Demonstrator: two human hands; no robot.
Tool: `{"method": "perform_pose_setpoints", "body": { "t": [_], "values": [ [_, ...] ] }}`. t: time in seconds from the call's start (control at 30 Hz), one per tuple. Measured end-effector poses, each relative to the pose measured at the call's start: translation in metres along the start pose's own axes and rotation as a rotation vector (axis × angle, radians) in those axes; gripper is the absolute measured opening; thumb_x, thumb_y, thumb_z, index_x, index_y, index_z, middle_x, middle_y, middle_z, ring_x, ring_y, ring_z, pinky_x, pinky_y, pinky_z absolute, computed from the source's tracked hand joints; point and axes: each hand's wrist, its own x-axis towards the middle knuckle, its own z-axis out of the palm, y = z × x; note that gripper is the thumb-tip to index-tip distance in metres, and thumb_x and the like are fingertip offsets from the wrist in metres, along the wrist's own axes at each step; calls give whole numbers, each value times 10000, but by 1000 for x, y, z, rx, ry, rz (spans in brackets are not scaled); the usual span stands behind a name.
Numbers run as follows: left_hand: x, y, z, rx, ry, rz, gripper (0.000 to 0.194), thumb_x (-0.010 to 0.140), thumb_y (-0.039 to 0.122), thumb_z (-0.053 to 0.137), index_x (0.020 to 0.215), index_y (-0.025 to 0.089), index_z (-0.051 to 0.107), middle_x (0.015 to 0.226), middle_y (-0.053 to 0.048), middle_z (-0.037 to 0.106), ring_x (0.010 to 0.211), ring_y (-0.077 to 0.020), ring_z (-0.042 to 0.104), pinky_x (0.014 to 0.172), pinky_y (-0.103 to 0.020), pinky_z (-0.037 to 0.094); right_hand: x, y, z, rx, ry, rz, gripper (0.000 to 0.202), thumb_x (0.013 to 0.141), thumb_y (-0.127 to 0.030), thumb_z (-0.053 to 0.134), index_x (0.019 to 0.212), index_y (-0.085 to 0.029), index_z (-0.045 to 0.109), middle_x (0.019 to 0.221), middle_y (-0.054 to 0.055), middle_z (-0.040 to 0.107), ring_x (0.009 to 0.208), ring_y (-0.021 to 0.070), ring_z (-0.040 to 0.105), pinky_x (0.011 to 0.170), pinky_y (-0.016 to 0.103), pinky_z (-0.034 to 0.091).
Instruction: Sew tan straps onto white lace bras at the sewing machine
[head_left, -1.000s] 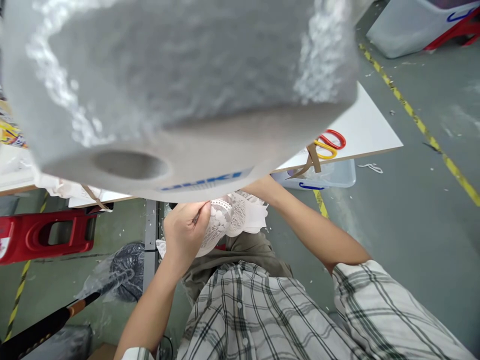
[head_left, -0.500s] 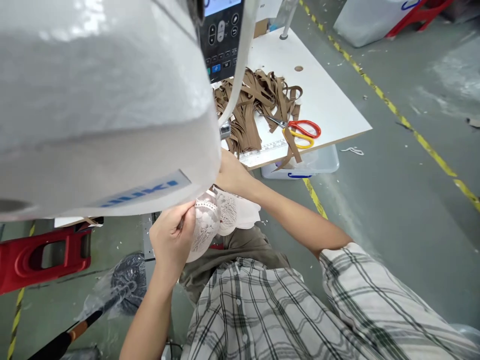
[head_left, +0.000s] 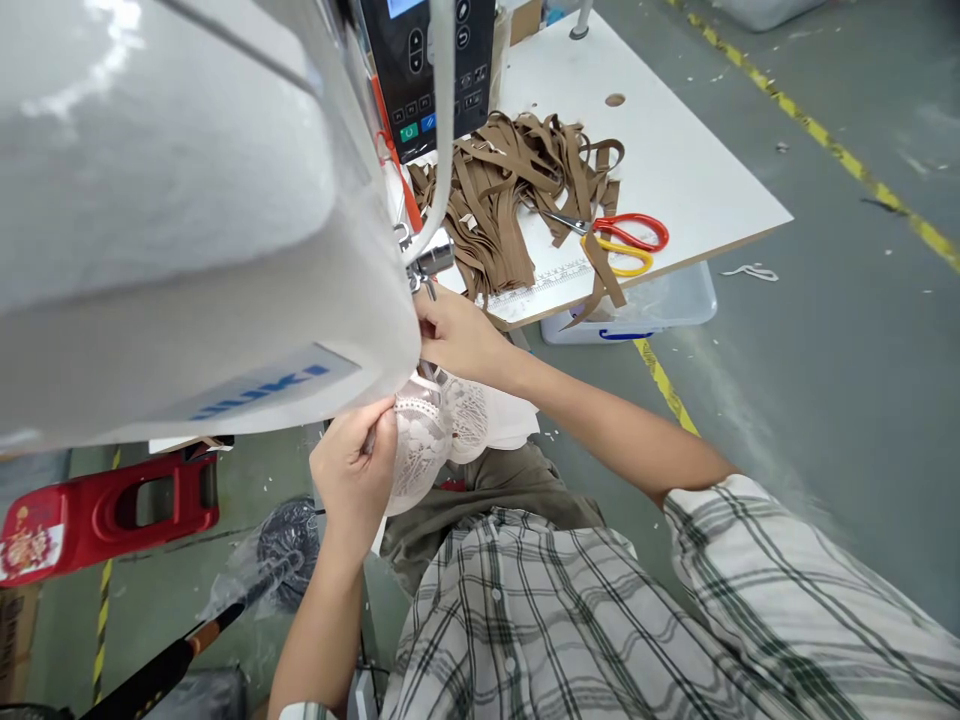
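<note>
A pale lace bra (head_left: 421, 450) hangs below the head of a white sewing machine (head_left: 225, 300), above my lap. My left hand (head_left: 356, 465) pinches its upper left edge between thumb and fingers. Beside the machine's needle area, my right hand (head_left: 465, 338) is curled at the top of the lace piece; its fingertips are partly hidden behind the machine head, and what they hold cannot be made out.
Brown straps (head_left: 510, 200) lie heaped on the white table (head_left: 690, 180), with red and yellow scissors (head_left: 630, 240) at their right. Below is a clear bin (head_left: 675, 300). A control panel (head_left: 442, 80) stands behind the machine; a red stool (head_left: 112, 510) is at left.
The view has shifted, so the table and straps show further right of the machine head. More of my right hand's fingers and the metal machine parts are visible. My left hand still pinches the lace.
</note>
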Motion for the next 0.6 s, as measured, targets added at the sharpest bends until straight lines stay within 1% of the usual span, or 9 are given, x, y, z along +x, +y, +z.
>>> {"method": "perform_pose_setpoints", "body": {
  "t": [0.13,0.27,0.37,0.47,0.6],
  "values": [
    [0,-1,-1,-24,4,-19,183,923,244,600,978,227,773,845,-18,747,785,-149,679,738,-248,513,0,-2,0,7,-4,4,48,786,-171,546,819,-183,579,937,48,636,889,188,561,781,296,436],
    [-1,-2,-2,-33,9,-18,186,922,237,596,977,223,774,805,-13,733,732,-133,656,695,-238,502,0,-5,1,22,6,26,65,780,-147,551,821,-178,590,963,52,649,904,187,578,802,301,442],
    [-1,-3,-4,-39,10,-10,184,921,220,595,973,221,772,803,-10,728,723,-126,646,677,-230,494,-1,-6,3,20,10,42,72,782,-147,559,827,-175,609,978,60,656,903,191,584,790,309,444],
    [-2,-4,-6,-56,7,-16,182,921,203,593,966,216,768,822,-13,731,743,-126,648,691,-231,495,-1,-6,6,31,20,50,79,787,-157,567,835,-167,629,996,65,662,885,185,587,772,312,450],
    [-2,-6,-9,-64,7,-25,179,917,198,595,957,221,767,826,-13,736,740,-128,648,692,-235,496,-2,-6,10,20,36,70,64,796,-192,590,832,-167,635,970,58,660,843,181,594,750,320,464]
  ]
}}
